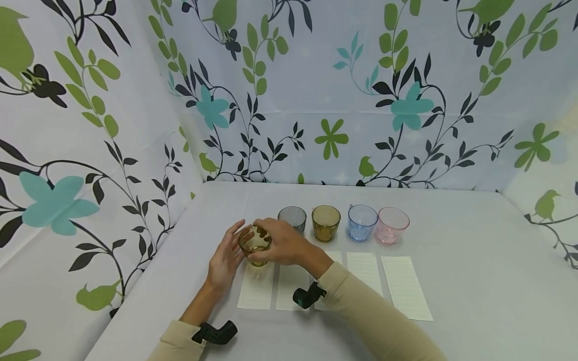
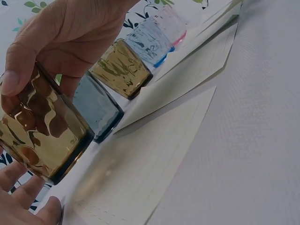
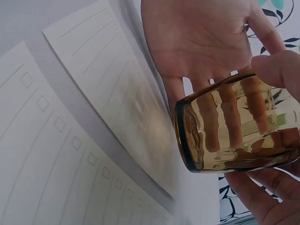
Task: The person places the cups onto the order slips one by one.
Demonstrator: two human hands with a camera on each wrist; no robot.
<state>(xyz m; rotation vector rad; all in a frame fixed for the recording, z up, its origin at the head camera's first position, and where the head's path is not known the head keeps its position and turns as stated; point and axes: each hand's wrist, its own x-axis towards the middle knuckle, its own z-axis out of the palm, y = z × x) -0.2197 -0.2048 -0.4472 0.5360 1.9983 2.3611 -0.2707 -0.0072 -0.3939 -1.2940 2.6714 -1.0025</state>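
Observation:
My right hand (image 1: 282, 242) grips an amber drinking glass (image 1: 255, 243) near its rim, thumb on one side and fingers on the other. In the left wrist view the amber glass (image 2: 44, 126) is tilted, held above the white table. My left hand (image 1: 224, 260) is at the glass's left side with its fingers extended. Seen from the right wrist, the left palm (image 3: 201, 40) faces the glass, and its fingers show through the amber wall; whether they touch it I cannot tell. Below the glass lies a lined paper slip (image 1: 255, 291).
Behind the hands stand a grey glass (image 1: 293, 215), another amber glass (image 1: 326, 223), a blue glass (image 1: 362, 223) and a pink glass (image 1: 392, 225) in a row. More paper slips (image 1: 406, 286) lie side by side in front of them. Patterned cloth (image 1: 329, 135) hangs around the table.

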